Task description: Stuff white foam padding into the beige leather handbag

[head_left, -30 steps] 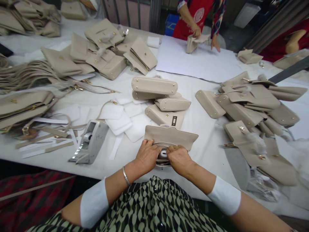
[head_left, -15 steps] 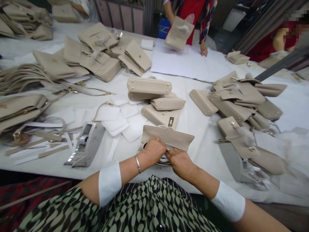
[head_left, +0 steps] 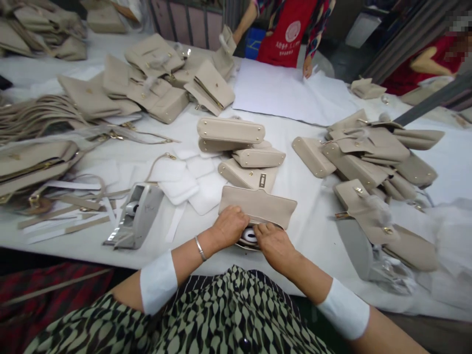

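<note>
A beige handbag (head_left: 258, 205) lies at the table's near edge with its flap open toward me. My left hand (head_left: 228, 226) grips the bag's left front edge. My right hand (head_left: 271, 241) pinches the opening beside it. Between my hands a white piece (head_left: 249, 235) shows inside the bag's mouth. Both wrists wear white sleeve covers.
More beige bags are stacked just behind (head_left: 236, 142), in a heap at the right (head_left: 372, 157) and at the far left (head_left: 155, 83). A grey tape dispenser (head_left: 134, 216) and white pads (head_left: 184, 182) lie to the left. A person in a red apron (head_left: 287, 34) works across the table.
My hands stayed on the bag's opening and shifted slightly. The person across the table lifted a bag from the white sheet and carried it left toward the far pile.
</note>
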Demonstrator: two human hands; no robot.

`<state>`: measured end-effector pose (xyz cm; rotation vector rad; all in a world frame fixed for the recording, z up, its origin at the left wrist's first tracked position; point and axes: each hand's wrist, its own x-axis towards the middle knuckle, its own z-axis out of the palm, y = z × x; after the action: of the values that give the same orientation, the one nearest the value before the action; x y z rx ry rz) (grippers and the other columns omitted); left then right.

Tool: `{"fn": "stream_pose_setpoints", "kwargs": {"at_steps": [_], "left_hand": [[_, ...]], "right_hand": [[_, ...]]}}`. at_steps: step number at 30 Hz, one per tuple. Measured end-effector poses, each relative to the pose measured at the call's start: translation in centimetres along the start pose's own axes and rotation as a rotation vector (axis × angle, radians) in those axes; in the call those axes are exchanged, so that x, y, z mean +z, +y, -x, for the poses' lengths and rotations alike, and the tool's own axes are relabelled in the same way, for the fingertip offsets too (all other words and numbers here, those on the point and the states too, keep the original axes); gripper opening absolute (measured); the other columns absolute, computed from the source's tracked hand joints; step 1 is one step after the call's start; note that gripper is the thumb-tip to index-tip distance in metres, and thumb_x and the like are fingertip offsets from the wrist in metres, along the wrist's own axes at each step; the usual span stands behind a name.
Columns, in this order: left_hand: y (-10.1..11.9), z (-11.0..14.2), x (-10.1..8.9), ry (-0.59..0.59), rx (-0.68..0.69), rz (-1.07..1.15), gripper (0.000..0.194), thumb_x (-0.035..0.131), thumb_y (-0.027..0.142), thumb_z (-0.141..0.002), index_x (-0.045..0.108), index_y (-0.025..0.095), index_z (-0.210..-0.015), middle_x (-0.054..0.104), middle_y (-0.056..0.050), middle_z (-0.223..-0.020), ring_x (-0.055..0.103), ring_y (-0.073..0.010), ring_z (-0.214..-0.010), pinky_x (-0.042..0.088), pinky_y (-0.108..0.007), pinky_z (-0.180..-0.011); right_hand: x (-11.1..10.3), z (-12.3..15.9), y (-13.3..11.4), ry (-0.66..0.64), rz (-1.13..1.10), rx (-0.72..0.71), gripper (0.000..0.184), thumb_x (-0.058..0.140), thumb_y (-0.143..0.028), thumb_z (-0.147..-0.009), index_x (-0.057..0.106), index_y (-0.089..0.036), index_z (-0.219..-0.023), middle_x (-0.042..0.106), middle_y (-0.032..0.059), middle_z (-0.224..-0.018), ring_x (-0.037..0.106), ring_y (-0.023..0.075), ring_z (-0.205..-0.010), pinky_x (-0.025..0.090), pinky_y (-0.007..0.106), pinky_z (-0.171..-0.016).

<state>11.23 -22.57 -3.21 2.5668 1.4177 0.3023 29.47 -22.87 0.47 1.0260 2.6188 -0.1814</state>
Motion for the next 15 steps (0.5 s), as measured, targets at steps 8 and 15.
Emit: {"fn": "stream_pose_setpoints", "kwargs": {"at_steps": [8,15], "left_hand": [[-0.5,1.4,-0.2,-0.001,-0.12,0.039,0.011,0.051,0.014,-0.079,0.059,0.016,-0.072,0.066,-0.006,-0.072,0.054,-0.0221,-0.076,0.036,-0.036,-0.068],[-0.3,1.7,-0.2,-0.008,-0.195,-0.038,0.011,0.053,0.012,-0.075,0.062,0.014,-0.069,0.065,-0.01,-0.067,0.056,-0.0238,-0.074,0.038,-0.037,-0.067]], "right_hand": [[-0.5,1.6,-1.0,0.304,-0.124,0.065,0.025,0.047,-0.033,-0.091,0.06,-0.018,-0.107,0.062,0.0073,-0.097,0.052,0.0212,-0.089,0.039,0.033,-0.082],[-0.4,-1.0,-2.1,0.124,-0.112,0.011,0.024,0.042,-0.022,-0.091,0.062,-0.019,-0.077,0.062,0.0038,-0.076,0.05,0.0197,-0.079,0.032,0.034,-0.071]]}}
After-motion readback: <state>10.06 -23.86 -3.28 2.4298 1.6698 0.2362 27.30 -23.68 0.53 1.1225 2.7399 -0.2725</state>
